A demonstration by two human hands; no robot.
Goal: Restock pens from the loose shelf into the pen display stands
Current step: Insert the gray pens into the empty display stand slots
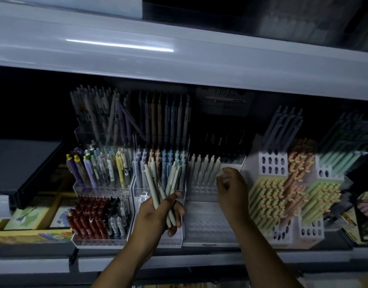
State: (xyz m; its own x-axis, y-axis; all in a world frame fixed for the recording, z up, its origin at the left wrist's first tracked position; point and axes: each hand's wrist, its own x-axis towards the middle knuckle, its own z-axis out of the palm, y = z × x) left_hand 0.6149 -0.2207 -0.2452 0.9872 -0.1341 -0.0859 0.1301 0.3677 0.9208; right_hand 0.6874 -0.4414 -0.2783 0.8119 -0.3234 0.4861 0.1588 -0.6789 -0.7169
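As left hand grips pale pens, right hand pinches pen (yellow pens beside)

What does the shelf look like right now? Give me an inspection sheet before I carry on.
Surface: shelf, dimly lit, packed with pen stands.
Job's things: bundle of pale pens in the left hand; clear stand holds one row of pale pens, its front holes empty.
Clutter: yellow boxes at left; white stands of pastel pens at right.
Hands: left hand grips the bundle; right hand at the row's right end, grip blurred.
Cables: nothing seen.
Surroundings: white upper shelf overhead; dark tray at left.
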